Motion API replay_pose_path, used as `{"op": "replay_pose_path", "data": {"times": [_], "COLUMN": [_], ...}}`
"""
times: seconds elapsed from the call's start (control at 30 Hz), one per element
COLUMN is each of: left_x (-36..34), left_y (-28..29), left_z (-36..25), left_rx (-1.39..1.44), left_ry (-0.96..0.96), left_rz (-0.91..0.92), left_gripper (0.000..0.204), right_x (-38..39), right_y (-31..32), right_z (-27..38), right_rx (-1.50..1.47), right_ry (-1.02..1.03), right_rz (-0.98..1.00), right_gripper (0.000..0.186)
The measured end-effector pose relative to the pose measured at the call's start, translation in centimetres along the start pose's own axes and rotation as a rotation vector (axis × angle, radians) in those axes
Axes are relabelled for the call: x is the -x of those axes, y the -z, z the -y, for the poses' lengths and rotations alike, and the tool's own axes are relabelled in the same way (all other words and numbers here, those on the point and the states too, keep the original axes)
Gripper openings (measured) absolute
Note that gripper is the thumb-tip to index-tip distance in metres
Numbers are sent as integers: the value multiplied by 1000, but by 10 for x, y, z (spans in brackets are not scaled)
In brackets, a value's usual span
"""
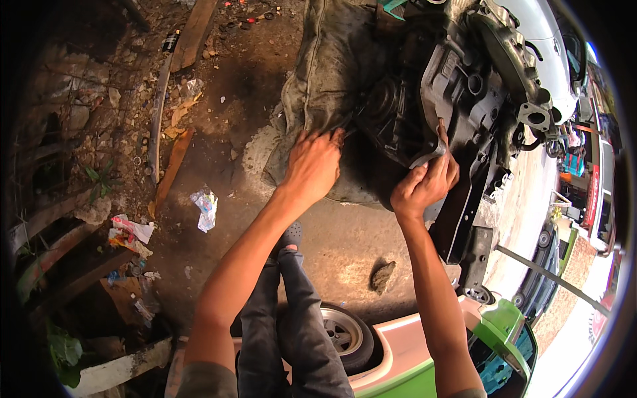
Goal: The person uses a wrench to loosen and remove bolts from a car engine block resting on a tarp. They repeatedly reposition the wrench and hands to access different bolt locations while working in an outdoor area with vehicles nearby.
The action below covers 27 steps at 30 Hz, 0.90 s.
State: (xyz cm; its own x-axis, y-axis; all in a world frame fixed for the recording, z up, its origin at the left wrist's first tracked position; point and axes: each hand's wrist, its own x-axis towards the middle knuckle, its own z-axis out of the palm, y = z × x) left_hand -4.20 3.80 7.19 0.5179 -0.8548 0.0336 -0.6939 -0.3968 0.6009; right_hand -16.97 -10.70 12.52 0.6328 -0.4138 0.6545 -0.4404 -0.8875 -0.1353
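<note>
My left hand (314,161) is closed at the near edge of a dirty, greasy brown cloth or mat (317,86), its fingers curled down onto the fabric. What lies under those fingertips is hidden. To the right, my right hand (428,186) grips the near end of a grey metal cover (434,83) on an engine (474,93), thumb and fingers on either side of its curved edge. The engine is dark and oily, with a round pulley (383,98) between my hands and a pipe with a flanged end (535,116) on its right.
Wooden planks (176,166), rubble and litter lie along the left. A crumpled wrapper (205,209) and a stone-like lump (383,275) are on the floor. A black metal frame (464,219) stands beside my right forearm. Behind my legs is a green and pink vehicle (405,351).
</note>
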Motion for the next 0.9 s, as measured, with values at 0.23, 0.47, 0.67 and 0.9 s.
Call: {"op": "replay_pose_path", "data": {"times": [0.23,0.47,0.67,0.9], "left_x": [-19,-30,-33,-35], "left_y": [-21,-40,-60,-64], "left_z": [36,36,36,33], "left_rx": [3,272,294,302], "left_ry": [34,165,209,261], "left_rz": [25,-48,-222,-224], "left_gripper": [58,55,46,36], "right_x": [1,3,3,5], "right_y": [2,2,1,0], "right_z": [2,2,1,0], "right_rx": [29,50,58,21], "right_ry": [-34,-55,-56,-59], "right_rz": [27,38,32,15], "right_gripper": [51,53,55,53]}}
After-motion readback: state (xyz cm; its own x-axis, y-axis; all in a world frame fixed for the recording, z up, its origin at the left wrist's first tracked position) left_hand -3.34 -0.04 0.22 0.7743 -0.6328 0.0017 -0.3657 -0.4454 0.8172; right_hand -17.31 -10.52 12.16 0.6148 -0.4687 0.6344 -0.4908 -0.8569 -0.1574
